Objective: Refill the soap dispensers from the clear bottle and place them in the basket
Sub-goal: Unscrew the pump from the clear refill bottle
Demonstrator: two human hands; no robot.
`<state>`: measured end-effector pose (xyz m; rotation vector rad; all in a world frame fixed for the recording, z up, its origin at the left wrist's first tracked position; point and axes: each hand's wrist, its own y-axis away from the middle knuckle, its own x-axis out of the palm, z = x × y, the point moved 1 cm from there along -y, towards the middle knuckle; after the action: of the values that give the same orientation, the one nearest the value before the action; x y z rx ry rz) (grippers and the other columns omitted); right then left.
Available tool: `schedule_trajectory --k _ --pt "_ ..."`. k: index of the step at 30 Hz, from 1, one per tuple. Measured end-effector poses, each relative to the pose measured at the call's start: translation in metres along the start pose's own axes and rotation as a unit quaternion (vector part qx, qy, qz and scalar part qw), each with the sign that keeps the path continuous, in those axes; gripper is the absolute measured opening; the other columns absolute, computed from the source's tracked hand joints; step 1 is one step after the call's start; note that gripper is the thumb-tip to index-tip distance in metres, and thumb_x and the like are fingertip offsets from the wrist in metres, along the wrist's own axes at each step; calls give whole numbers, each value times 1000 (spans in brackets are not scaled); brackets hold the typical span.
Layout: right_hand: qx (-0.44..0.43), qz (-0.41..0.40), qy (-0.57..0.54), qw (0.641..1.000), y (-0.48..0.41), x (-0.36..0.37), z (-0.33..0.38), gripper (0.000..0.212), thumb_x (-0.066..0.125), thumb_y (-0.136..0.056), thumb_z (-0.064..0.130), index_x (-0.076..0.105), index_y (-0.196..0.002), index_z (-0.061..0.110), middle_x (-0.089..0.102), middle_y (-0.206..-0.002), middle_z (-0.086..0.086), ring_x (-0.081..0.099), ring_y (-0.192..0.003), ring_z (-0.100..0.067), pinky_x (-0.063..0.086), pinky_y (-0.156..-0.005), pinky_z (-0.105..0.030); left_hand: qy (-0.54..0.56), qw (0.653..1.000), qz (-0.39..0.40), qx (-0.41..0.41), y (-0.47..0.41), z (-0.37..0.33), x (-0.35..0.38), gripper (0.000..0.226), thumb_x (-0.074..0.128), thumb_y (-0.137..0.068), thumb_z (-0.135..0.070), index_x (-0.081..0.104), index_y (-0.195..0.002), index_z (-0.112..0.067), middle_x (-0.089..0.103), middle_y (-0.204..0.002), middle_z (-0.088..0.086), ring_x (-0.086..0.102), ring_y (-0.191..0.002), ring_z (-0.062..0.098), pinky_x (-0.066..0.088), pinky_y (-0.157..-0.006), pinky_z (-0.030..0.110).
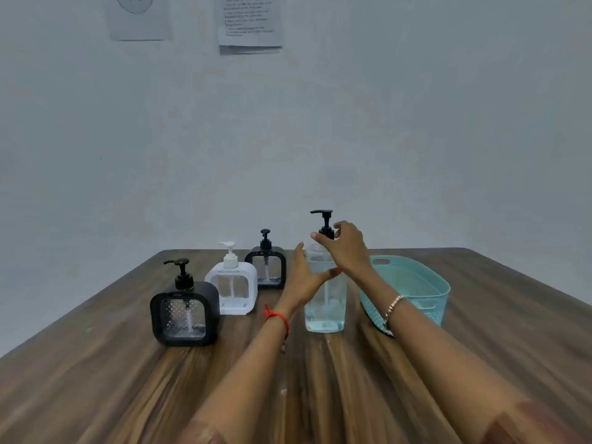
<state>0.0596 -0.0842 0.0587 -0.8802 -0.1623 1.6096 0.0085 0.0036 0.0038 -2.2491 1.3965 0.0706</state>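
Three soap dispensers stand in a diagonal row on the left of the wooden table (96, 379): the near black dispenser (185, 310), the white dispenser (231, 288) behind it and the far black dispenser (267, 267) at the back. Each has its pump head on and none is yet in the basket (426, 302), which sits to the right, just beside the clear bottle (325, 310). You have that bottle upright between the row and the basket, holding pale liquid. Your left hand (304, 277) grips its upper body, thumb curled across the near face and fingers wrapped round the far side, likely to keep it from turning or tipping. Your right hand (347, 248) reaches over the top, thumb and fingers curled round the collar of the black pump (325, 219) from either side, a hold that reads as the start of unscrewing it so the bottle can pour. The refill itself appears not to have begun. The far black dispenser stands close to your left hand, so a wide sweep could knock it, and your right forearm hides the basket's near left corner. A red thread (277, 317) circles the left wrist, a beaded bracelet (392, 310) the right. Two paper notices (250, 24) hang on the far wall, too blurred to read.
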Motion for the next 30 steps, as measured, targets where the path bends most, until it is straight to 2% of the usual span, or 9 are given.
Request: schedule_trajectory --k 3,8,14,17,19,22,25,27,30 --pt "-11 11 26 1000 -11 4 -2 36 69 -75 44 54 -72 12 62 -84 -13 60 -86 -32 41 -66 -33 16 1000 -3 8 -7 1 2 90 75 -77 -30 20 -145 -9 35 -147 9 38 -134 22 35 -109 37" --pt "-5 56 -50 997 -17 -6 -2 21 70 -80 17 61 -70 2 63 -71 -10 59 -70 -23 40 -59 -25 3 1000 23 6 -22 17 5 85 67 -82 -36 16 -144 -10 35 -147 15 38 -134 29 34 -111 49" --pt "-15 187 -147 971 -28 -24 -11 22 63 -83 3 66 -105 2 67 -100 -15 61 -88 -16 47 -75 -13 -11 999 31 20 -24 15 2 76 66 -85 -29 19 -140 -5 39 -141 14 40 -131 27 36 -109 45" --pt "21 216 -195 957 -32 -26 -17 33 54 -87 -4 55 -120 -2 61 -117 -17 59 -101 -21 46 -91 -22 -12 999 29 23 -23 15 2 79 66 -85 -30 17 -142 -6 36 -144 16 38 -133 28 35 -110 46" --pt "45 192 -211 957 -32 -25 -19 41 58 -86 1 49 -125 -6 59 -117 -22 57 -97 -19 45 -90 -28 -14 999 29 26 -21 15 2 83 65 -86 -31 12 -144 -6 32 -147 15 36 -135 27 33 -111 46" --pt "31 131 -146 980 -23 -20 -7 34 78 -72 22 64 -90 -3 60 -85 -12 55 -74 -13 42 -70 -25 -5 999 28 26 -18 13 3 84 64 -87 -29 9 -146 -6 28 -150 14 33 -137 27 31 -113 45" --pt "12 82 -87 993 -20 -16 3 26 82 -66 14 59 -56 7 61 -65 -5 55 -59 -8 41 -55 -13 5 999 27 26 -17 14 4 86 64 -87 -30 7 -147 -7 23 -153 14 28 -140 27 29 -114 46" --pt "53 84 -131 986 -25 -17 3 14 78 -67 -1 68 -77 -5 66 -72 -7 60 -64 -9 47 -60 -10 9 999 33 24 -18 17 5 87 64 -86 -30 6 -146 -7 26 -152 15 32 -138 27 31 -113 47" --pt "136 123 -251 951 -27 -21 1 40 63 -72 -18 58 -111 -15 65 -83 -12 64 -75 -19 54 -75 -23 7 999 38 19 -19 18 4 86 65 -85 -33 8 -145 -7 29 -149 16 35 -136 29 32 -112 48"
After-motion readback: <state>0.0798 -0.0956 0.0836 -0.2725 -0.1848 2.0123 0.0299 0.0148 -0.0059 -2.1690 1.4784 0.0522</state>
